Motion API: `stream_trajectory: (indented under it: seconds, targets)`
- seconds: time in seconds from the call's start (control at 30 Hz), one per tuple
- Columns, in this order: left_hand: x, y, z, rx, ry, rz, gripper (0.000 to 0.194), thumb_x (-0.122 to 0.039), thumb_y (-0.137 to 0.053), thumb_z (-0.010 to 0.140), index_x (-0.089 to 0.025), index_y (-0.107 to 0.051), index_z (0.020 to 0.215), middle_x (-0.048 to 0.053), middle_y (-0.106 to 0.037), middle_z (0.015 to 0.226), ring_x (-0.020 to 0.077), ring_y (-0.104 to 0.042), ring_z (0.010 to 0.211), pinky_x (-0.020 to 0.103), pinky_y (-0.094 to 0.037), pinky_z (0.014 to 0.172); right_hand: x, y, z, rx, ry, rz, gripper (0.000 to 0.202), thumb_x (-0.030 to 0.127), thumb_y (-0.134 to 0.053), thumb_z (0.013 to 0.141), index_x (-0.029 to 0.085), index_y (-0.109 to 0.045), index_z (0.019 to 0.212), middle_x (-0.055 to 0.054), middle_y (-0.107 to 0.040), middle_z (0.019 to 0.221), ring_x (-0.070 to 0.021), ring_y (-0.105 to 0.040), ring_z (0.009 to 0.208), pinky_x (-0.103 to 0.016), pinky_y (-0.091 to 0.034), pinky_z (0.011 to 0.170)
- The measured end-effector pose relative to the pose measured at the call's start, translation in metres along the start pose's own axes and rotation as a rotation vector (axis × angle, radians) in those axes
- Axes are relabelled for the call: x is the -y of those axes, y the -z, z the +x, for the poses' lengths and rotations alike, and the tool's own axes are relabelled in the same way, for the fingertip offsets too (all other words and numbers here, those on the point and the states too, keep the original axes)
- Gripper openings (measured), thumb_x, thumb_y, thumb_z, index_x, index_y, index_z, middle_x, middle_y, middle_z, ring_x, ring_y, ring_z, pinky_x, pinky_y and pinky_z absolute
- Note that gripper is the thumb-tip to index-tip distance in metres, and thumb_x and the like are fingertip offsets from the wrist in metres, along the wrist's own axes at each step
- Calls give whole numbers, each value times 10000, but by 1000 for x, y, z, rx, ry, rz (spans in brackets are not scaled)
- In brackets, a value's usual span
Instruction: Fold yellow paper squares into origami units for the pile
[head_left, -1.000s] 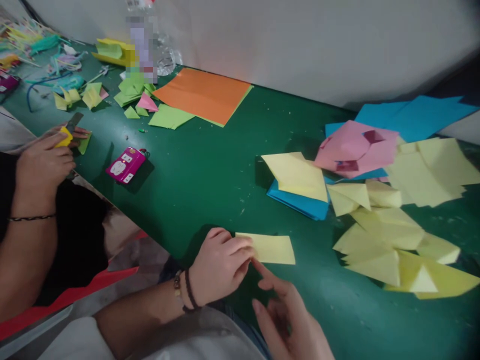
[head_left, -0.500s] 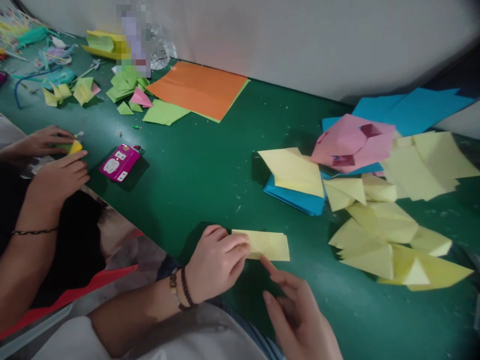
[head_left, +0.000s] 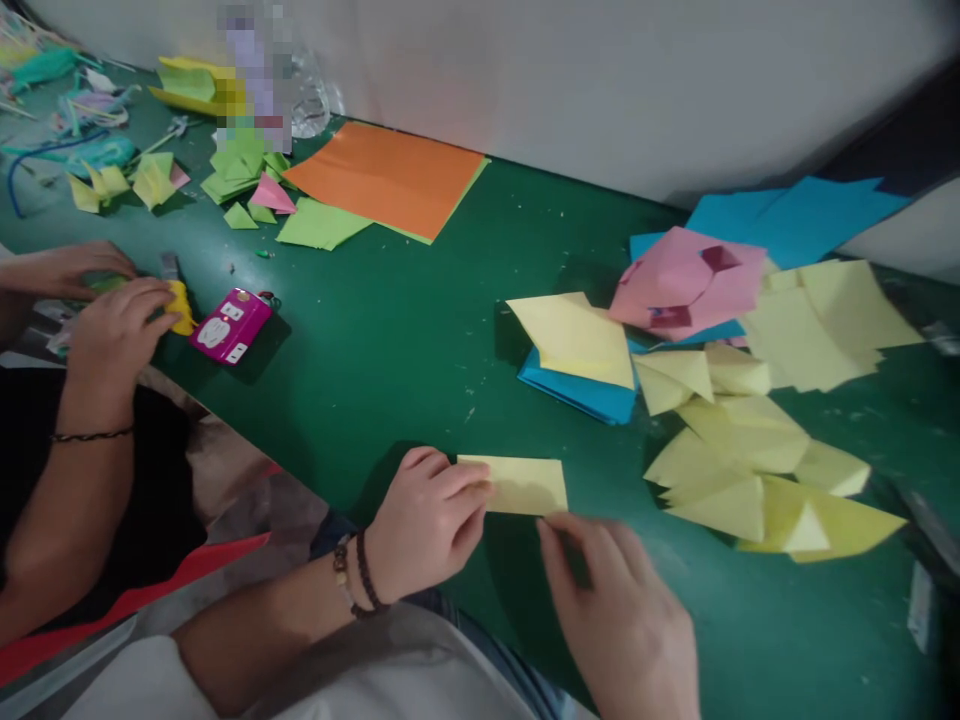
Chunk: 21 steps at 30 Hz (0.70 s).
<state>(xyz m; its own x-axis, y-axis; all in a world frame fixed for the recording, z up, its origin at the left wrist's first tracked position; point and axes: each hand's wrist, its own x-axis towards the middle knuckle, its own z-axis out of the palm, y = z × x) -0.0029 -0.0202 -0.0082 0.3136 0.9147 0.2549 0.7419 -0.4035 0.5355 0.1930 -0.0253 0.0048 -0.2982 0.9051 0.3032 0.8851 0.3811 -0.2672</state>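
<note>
Head view: the left hand (head_left: 427, 515) pinches the left end of a folded pale yellow paper strip (head_left: 521, 485), which lies flat on the green counter (head_left: 390, 340) near its front edge. The right hand (head_left: 622, 620), fingers curled but holding nothing, touches the strip's lower right corner. Folded yellow triangles (head_left: 739, 470) are piled to the right.

Dim, soft indoor light; motion blur, dark vignetted corners.

Folded paper (head_left: 521, 485) lies between 2 hands, paper pile (head_left: 757, 450) to its right.
</note>
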Motion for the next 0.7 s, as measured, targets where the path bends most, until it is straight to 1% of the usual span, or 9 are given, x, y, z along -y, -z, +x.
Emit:
stream_trajectory:
  seconds: [0.1, 0.23, 0.4, 0.53, 0.63, 0.7]
  targets:
    - [1, -1, -1, 7, -3, -14, 208, -111, -536, 831, -193, -644, 989, -1, -687, 1121, 171, -550, 815, 372, -416, 849, 10, -12, 9, 26, 67, -70, 290, 293, -389, 1001, 202, -553, 779, 0, -555, 628, -137, -506, 517, -267, -335, 498]
    - [2, -1, -3, 32, -1, -18, 258, -80, -510, 798, -184, -650, 987, 14, -681, 1143, 180, -538, 831, 377, -420, 859, 21, -19, 12, 35, 107, -99, 322, 266, -365, 1008, 208, -499, 720, 13, -503, 590, -134, -466, 499, -277, -296, 504]
    - [1, 2, -2, 67, 32, -64, 294, -105, -460, 830, -187, -653, 1036, 32, -679, 1149, 181, -547, 825, 388, -422, 847, 37, -24, 9, 62, 120, -47, 278, 247, -376, 1003, 200, -523, 771, 8, -517, 592, -134, -473, 506, -276, -308, 515]
    - [1, 3, -1, 66, 43, -101, 297, -139, -419, 873, -193, -660, 1037, 40, -680, 1143, 183, -564, 841, 393, -421, 851, 49, -31, 6, 53, 94, 29, 283, 211, -375, 990, 199, -533, 756, 6, -527, 578, -131, -499, 504, -276, -329, 507]
    - [1, 4, -1, 71, 42, -95, 318, -130, -411, 864, -189, -660, 1053, 49, -678, 1146, 181, -566, 850, 394, -420, 867, 49, -30, 4, 61, 80, 99, 293, 224, -372, 986, 195, -553, 759, 0, -549, 576, -136, -528, 498, -270, -359, 491]
    - [2, 4, -1, 76, 45, -93, 329, -113, -422, 846, -194, -658, 1061, 41, -677, 1148, 176, -566, 858, 387, -419, 873, 44, -23, 2, 97, 71, 185, 261, 264, -397, 981, 199, -580, 807, -14, -610, 627, -140, -577, 529, -257, -403, 502]
